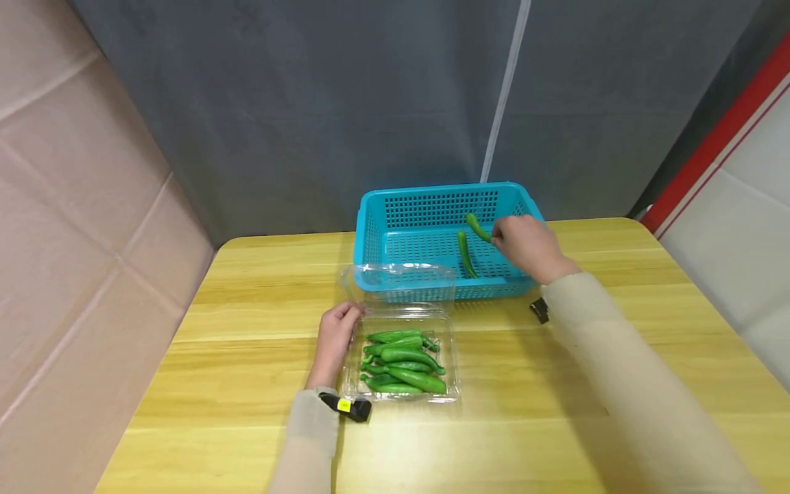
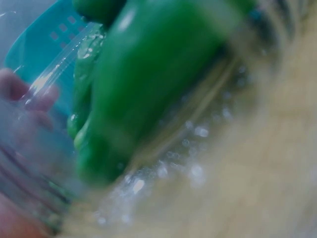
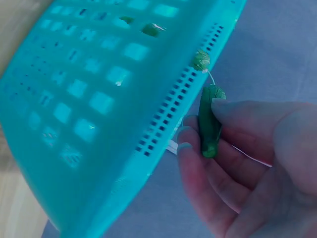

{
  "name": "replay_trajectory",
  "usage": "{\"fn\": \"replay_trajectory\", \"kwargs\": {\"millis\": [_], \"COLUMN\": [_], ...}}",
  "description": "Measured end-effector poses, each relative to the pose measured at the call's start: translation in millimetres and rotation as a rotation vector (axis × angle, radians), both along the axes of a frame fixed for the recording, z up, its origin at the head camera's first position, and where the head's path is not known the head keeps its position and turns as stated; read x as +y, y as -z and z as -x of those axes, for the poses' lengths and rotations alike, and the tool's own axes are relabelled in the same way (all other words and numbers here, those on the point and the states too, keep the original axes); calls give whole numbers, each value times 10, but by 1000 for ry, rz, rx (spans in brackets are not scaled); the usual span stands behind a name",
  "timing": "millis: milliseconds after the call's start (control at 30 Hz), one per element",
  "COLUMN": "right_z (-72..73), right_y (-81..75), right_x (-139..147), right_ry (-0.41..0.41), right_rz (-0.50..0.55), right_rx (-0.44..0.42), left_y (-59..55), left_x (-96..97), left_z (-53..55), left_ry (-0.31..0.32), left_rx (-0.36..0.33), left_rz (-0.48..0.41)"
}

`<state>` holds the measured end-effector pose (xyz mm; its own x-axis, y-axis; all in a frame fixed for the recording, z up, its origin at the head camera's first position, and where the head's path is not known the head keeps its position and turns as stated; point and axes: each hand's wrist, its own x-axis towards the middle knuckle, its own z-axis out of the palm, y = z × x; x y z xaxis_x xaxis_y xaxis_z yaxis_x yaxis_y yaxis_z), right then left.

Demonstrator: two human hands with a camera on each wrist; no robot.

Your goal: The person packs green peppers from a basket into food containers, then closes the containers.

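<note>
My right hand is over the right side of a blue plastic basket. Between thumb and fingers it pinches a green chili pepper by one end. Another green chili pepper lies in the basket. An open clear plastic clamshell box stands in front of the basket, its lid tipped back against the basket's near side. My left hand grips the box's back left edge near the hinge. Several green chili peppers lie crosswise in the box, close up and blurred in the left wrist view.
Both things stand on a light wooden table. Behind its back edge hangs a dark grey curtain. A pale padded wall is at the left, and a white panel with a red strip at the right.
</note>
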<state>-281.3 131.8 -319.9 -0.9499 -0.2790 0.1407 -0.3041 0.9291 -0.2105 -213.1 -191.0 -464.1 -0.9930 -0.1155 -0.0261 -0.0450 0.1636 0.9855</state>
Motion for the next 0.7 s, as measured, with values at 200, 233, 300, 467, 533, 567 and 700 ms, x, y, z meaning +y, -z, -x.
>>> {"fn": "replay_trajectory", "kwargs": {"millis": [200,233,300,467,533,567,700], "right_z": [-48,-58,-82,-159,-191,-209,-286], "right_y": [-138,-160,-207,-334,-390,-421,-534], "right_x": [-11,-7,0,19,22,20,0], "right_ry": [-3,2,11,26,28,29,27], "right_rz": [36,43,62,74,72,72,78], "right_rx": [61,66,70,76,80,82,96], "left_y": [-9,-10,-15,-16,-16,-16,-17], "left_x": [0,0,1,8,6,6,4], "left_z": [-6,-6,-6,-1,1,2,3], "left_ry": [-3,-4,-4,-2,-2,-3,-8], "left_rx": [-2,-3,-4,-7,-6,-4,4], "left_rz": [-1,-3,-4,-7,-5,-3,5]}}
